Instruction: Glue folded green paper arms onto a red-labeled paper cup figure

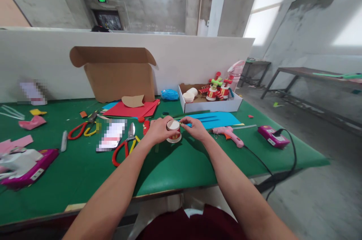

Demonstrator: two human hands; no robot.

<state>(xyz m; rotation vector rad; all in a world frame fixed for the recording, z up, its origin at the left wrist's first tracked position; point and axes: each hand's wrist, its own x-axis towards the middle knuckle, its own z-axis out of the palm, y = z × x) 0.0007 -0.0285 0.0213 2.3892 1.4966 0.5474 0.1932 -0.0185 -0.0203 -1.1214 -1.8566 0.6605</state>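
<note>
A small red and white paper cup (174, 137) stands upside down on the green table in front of me. My left hand (160, 131) is closed round its left side, the thumb across its front. At the cup's right edge my right hand (194, 127) pinches, fingertips together; whatever lies between them is too small to name. Just left of the cup lies a red paper piece (146, 126). A pink hot glue gun (229, 134) rests to the right of my right hand, and blue paper (217, 119) lies behind it.
A white box (212, 106) with decorated cups stands at the back right. Scissors (128, 144), pliers (85, 126) and red paper (128, 109) lie to the left. A purple power strip (273, 137) with a black cable sits at right; another (34, 172) is front left.
</note>
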